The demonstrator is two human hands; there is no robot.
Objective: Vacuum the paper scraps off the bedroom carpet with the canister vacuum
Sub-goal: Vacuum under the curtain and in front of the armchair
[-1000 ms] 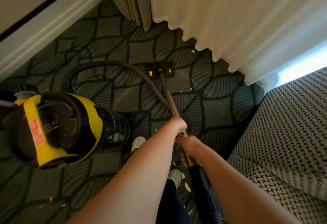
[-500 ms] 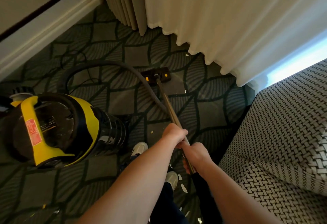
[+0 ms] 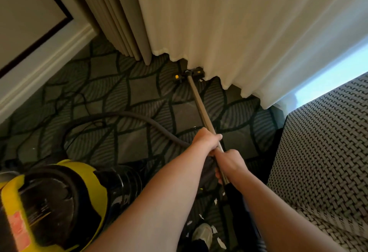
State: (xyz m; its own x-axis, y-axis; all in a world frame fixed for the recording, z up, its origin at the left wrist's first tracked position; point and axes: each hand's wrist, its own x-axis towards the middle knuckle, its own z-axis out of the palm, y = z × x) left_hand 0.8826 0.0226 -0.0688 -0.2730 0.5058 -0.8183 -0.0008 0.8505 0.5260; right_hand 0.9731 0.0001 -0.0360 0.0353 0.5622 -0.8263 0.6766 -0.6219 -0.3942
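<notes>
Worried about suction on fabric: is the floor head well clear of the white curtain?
No, the floor head sits at the hem of the white curtain, its far edge hidden under it.

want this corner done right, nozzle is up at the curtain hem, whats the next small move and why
Probably draw the wand back toward the feet. The floor nozzle sits partly under the hem of the white curtain, while paper scraps lie by the shoe. The left hand and right hand both grip the wand, so a straight pull should do.

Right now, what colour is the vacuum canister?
The canister is yellow and black; head view.
</notes>
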